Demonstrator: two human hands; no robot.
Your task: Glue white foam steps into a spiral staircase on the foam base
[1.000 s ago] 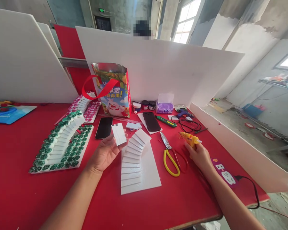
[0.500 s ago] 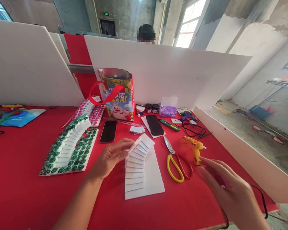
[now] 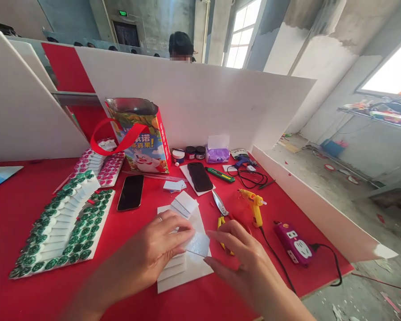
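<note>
My left hand point(image 3: 167, 243) pinches a small white rectangular board piece point(image 3: 198, 244) with a shiny surface. The fingertips and thumb of my right hand point(image 3: 237, 252) are at that piece's right-hand corners. Under both hands lies a larger white board point(image 3: 200, 223) on the red tabletop. A fan-like row of overlapping white strips point(image 3: 172, 269) runs along it, partly covered by my left hand. To the right a yellow glue gun point(image 3: 254, 205) stands on the table. Scissors point(image 3: 220, 205) with yellow and red handles are partly hidden behind my right hand.
A green-dotted stepped model point(image 3: 70, 223) and a pink-dotted one point(image 3: 112, 162) lie left. Behind are phones point(image 3: 131, 191), white cards point(image 3: 174, 186), a gift bag point(image 3: 140, 138), tissues point(image 3: 218, 154) and a green cutter point(image 3: 220, 174). A purple power socket point(image 3: 294, 245) lies right.
My right hand has moved from beside the glue gun to the white piece. My left hand has come lower over the strips. The view has turned right, bringing the power socket into sight.
</note>
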